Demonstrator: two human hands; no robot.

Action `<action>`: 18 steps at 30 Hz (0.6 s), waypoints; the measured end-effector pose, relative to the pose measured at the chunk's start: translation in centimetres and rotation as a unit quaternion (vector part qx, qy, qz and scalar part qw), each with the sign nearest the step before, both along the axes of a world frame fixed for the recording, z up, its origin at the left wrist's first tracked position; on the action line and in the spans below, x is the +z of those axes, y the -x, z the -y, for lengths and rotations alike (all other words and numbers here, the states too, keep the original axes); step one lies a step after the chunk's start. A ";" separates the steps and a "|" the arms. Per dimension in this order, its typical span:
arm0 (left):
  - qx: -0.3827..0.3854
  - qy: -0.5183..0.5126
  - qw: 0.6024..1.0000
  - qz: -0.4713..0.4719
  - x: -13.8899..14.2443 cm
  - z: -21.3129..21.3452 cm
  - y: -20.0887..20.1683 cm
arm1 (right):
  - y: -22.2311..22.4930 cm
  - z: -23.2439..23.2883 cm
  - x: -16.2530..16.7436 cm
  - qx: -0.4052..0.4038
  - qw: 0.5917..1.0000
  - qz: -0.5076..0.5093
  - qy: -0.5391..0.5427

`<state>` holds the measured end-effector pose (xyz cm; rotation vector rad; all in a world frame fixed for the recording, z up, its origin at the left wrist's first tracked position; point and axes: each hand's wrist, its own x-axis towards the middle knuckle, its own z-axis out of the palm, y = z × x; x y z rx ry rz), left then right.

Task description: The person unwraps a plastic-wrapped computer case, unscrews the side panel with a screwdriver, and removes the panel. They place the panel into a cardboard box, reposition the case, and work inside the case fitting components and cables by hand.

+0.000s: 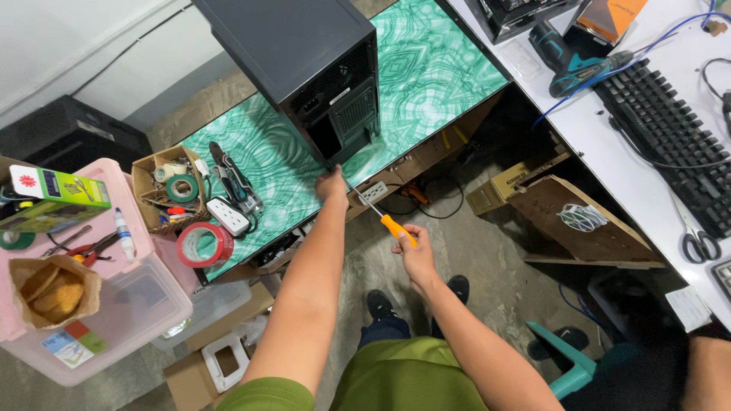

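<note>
A person's right hand (415, 251), at centre frame, grips the orange handle of a screwdriver (381, 213), its tip at the lower rear corner of a black computer tower (320, 68). The left hand (333, 185), fingers curled, presses against that corner. The case looks closed, its panels on. It stands on a green marbled tabletop (426, 68) above a concrete floor (495, 251), with red tape (203, 243) at lower left.

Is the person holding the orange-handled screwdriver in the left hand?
No. The right hand grips the orange-handled screwdriver, while the left hand rests at the lower corner of the black computer case.
</note>
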<state>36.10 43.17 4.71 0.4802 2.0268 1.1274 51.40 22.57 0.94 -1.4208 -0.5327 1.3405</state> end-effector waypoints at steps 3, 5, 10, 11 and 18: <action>-0.054 -0.034 0.985 -0.158 -0.3 0.2 0.3 | -0.7 0.4 -0.6 -0.003 1.000 -0.005 0.000; -0.110 -0.037 0.965 -0.235 -0.5 0.8 0.4 | -1.2 0.7 -0.8 -0.001 1.000 -0.009 -0.002; -0.108 -0.050 0.966 -0.231 -0.8 0.9 -0.4 | -2.2 0.7 -0.7 -0.018 0.998 -0.052 0.013; -0.089 -0.062 0.976 -0.188 -0.8 0.8 -0.5 | -2.4 0.7 -0.6 -0.020 0.998 -0.064 0.012; 0.066 -0.058 0.992 0.089 -0.7 0.2 -0.7 | -3.8 0.5 0.1 -0.032 0.996 -0.081 0.037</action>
